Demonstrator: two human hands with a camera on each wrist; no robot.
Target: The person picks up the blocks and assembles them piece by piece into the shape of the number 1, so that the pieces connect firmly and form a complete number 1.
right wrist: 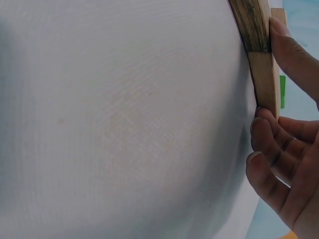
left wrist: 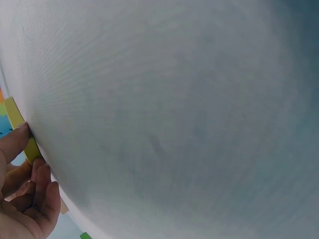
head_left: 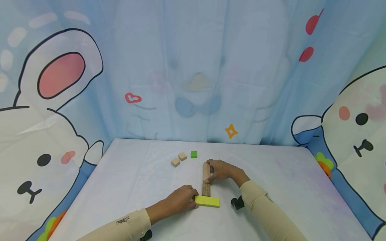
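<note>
On the white table, a yellow block (head_left: 208,201) lies crosswise at the near end of two wooden blocks that stretch away from it in a line. My left hand (head_left: 182,199) pinches the yellow block at its left end, and the left wrist view shows thumb and fingers on that yellow block (left wrist: 15,114). The dark-grained wooden block (head_left: 206,190) sits right behind it. Farther back is the light wooden block (head_left: 206,171), end to end with the dark one. My right hand (head_left: 222,169) grips this light block (right wrist: 264,79) lengthwise, thumb by the seam, fingers at the far end.
Two small wooden cubes (head_left: 179,159) and a green cube (head_left: 194,154) lie behind and left of the row. The white table (head_left: 271,180) extends to both sides. A blue curtain (head_left: 196,67) with cartoon prints hangs behind its far edge.
</note>
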